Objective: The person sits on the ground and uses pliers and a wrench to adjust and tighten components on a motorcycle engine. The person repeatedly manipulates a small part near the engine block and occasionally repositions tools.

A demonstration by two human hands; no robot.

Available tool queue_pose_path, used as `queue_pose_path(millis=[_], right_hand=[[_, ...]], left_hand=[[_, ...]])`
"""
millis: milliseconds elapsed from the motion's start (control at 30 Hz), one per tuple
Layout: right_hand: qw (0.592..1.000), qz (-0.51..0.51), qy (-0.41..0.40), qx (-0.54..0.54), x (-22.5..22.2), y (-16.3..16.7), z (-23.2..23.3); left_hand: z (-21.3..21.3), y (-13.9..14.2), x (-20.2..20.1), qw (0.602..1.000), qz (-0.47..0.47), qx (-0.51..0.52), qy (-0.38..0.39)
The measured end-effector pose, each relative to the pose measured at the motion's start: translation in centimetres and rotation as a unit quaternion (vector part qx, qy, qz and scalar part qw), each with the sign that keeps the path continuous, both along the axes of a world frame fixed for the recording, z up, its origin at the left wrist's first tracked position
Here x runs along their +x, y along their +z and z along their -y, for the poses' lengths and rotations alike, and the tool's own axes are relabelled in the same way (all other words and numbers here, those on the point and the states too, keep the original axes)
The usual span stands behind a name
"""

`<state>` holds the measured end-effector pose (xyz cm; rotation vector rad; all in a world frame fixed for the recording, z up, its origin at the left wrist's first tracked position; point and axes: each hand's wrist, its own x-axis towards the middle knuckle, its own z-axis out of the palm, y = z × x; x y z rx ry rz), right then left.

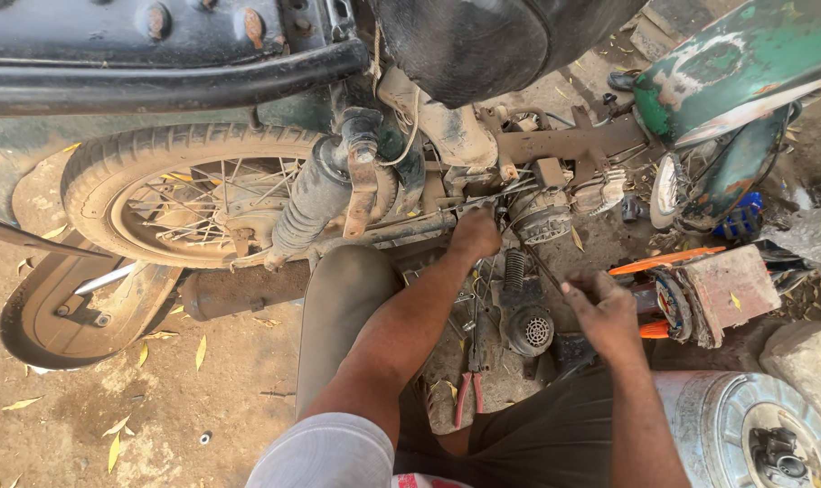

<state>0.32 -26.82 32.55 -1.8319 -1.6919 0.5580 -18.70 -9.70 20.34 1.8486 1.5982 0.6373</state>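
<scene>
I look down on a dusty motorcycle with its frame (pixel 564 145) bare and its engine out. My left hand (pixel 476 235) reaches forward to the frame's underside, fingers closed around a small part or cable there; what it grips is hidden. My right hand (pixel 605 312) hovers lower right, fingers curled, and I cannot tell if it holds anything. Between the hands sits a dark round engine part (pixel 528 330) with a coil spring (pixel 515 268) above it.
The rear wheel (pixel 193 194) with spokes and a shock absorber (pixel 316 199) stand at the left. Red-handled pliers (pixel 469 398) lie on the ground by my knee. A green tank (pixel 736 63), a brick (pixel 731 289) and a metal drum (pixel 754 429) are at the right.
</scene>
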Motion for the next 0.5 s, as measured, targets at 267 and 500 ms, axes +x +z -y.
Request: queue_pose_path(millis=[267, 500], right_hand=[[0.985, 0.124, -0.022, -0.117, -2.0, 2.9, -4.7], [0.972, -0.193, 0.128, 0.029, -3.5, -0.7, -1.2]], left_hand=[[-0.2, -1.1, 1.0, 0.996, 0.061, 0.070, 0.004], [-0.9, -2.1, 2.4, 0.935, 0.347, -0.070, 0.031]])
